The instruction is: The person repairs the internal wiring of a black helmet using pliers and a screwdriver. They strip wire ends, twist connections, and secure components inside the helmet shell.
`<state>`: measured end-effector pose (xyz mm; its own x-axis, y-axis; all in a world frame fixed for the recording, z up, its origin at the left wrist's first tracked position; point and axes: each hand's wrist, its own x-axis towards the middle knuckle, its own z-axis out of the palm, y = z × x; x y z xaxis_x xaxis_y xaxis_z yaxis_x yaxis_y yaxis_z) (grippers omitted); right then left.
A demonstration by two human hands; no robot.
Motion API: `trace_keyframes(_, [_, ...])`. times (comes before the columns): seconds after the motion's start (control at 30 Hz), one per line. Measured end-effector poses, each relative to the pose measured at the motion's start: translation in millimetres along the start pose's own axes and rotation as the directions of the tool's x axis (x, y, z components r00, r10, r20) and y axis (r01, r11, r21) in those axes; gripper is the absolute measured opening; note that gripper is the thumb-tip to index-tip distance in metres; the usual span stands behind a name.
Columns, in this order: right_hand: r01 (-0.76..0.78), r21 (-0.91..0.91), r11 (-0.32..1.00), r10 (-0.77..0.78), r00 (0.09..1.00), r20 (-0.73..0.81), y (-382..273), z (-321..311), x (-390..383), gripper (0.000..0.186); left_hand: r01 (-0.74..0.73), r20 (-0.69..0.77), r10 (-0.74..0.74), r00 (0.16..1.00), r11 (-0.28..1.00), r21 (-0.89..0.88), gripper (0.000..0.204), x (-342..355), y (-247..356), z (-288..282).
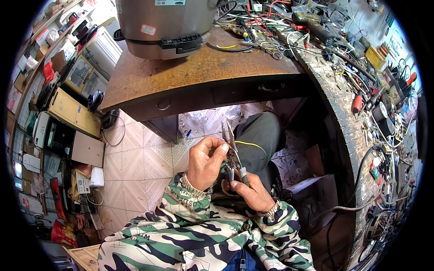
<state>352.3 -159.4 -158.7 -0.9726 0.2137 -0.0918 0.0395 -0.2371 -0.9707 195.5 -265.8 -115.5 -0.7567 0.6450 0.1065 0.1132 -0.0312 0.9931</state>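
Both hands closed on work over the lap below the workbench's (190, 77) front edge: right hand (251, 192) wrapped around pliers' handles (235, 169), left hand (205, 162) pinching, seemingly, a thin yellow wire (253, 145) to steady it at the jaws.

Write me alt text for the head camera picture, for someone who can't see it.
Seen from above, a person in a camouflage jacket holds pliers in the right hand, the left hand pinching near their head. A yellow wire crosses the knee; ahead stands a wooden desk with a grey appliance.
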Motion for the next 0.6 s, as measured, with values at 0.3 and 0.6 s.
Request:
trace_keyframes(0.3, [0.045, -0.303, 0.952, -0.072, 0.994, -0.077, -20.6, 2.8, -2.5, 0.030, 0.010, 0.046, -0.014, 0.999, 0.997, 0.081, 0.025, -0.4, 5.0, -6.5])
trace_keyframes(0.6, [0.039, -0.408, 0.912, -0.106, 0.984, -0.142, -15.0, 4.1, -0.9, 0.061, 0.004, 0.017, -0.004, 1.000, 0.999, 0.040, 0.023, 2.7, 2.9, -5.4])
